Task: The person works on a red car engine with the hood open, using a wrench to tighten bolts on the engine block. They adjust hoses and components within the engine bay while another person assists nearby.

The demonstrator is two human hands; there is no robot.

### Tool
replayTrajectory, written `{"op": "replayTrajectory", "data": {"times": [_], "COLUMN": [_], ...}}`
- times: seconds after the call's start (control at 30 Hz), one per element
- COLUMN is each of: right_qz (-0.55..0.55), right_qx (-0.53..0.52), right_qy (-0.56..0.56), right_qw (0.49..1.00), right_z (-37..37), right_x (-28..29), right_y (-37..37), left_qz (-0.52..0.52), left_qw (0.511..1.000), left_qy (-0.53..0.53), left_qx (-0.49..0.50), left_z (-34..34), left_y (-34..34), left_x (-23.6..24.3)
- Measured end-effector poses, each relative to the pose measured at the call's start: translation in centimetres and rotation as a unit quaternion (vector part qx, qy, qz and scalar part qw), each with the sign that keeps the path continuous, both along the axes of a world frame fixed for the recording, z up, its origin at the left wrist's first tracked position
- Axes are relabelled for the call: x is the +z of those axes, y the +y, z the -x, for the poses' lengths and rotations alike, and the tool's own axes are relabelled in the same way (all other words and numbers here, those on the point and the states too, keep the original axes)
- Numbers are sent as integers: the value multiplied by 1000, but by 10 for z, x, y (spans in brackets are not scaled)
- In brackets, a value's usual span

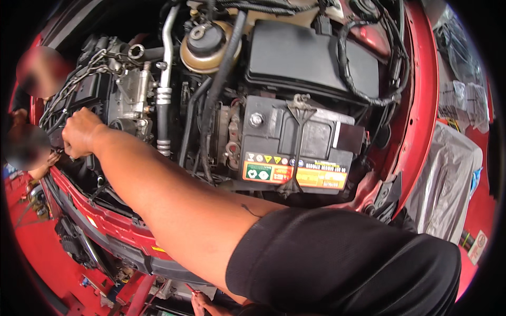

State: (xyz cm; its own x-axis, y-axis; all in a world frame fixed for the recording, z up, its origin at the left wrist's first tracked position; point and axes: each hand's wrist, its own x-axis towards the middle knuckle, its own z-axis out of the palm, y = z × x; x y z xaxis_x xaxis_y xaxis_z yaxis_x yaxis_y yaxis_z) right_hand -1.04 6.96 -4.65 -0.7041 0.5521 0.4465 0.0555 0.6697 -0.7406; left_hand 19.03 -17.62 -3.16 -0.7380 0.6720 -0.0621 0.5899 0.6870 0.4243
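My right hand (81, 131) reaches over a car engine (132, 95) at the left, its fingers curled down beside dark hoses and the engine's front edge; what they grip is hidden. My right forearm crosses in front of the battery (316, 137), which has a metal hold-down strap. Behind it are a black box cover (311, 52) and a reservoir with a black cap (205, 39). At the lower edge, partly behind my arm, bare skin (203, 303) shows near a thin red item; I cannot tell whether this is my left hand.
Co-workers stand at the far left, one's hand (50, 160) near the car's front. The red body edge (421, 105) curves down the right, beside a grey sheet (443, 179) and stacked plastic items (458, 102). Detached parts (79, 247) lie below the bumper on red flooring (42, 253).
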Motion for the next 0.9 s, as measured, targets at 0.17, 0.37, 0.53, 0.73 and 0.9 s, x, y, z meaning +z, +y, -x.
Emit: {"op": "replayTrajectory", "data": {"times": [0.17,0.37,0.53,0.73,0.9], "right_qz": [-10,8,3,11,18], "right_qx": [-1,6,11,16,23], "right_qy": [-21,-23,-10,-21,-52], "right_qw": [1000,1000,1000,1000,998], "right_z": [3,4,1,-2,1], "right_x": [-1,2,-2,2,1], "right_y": [3,6,2,-3,-5], "left_qz": [4,4,16,31,54], "left_qw": [1000,999,997,996,996], "left_qy": [-5,-8,-10,62,42], "left_qx": [14,40,75,47,-56], "left_z": [-1,-3,-6,17,25], "left_y": [1,9,10,-48,-51], "left_x": [5,9,10,-55,-61]}}
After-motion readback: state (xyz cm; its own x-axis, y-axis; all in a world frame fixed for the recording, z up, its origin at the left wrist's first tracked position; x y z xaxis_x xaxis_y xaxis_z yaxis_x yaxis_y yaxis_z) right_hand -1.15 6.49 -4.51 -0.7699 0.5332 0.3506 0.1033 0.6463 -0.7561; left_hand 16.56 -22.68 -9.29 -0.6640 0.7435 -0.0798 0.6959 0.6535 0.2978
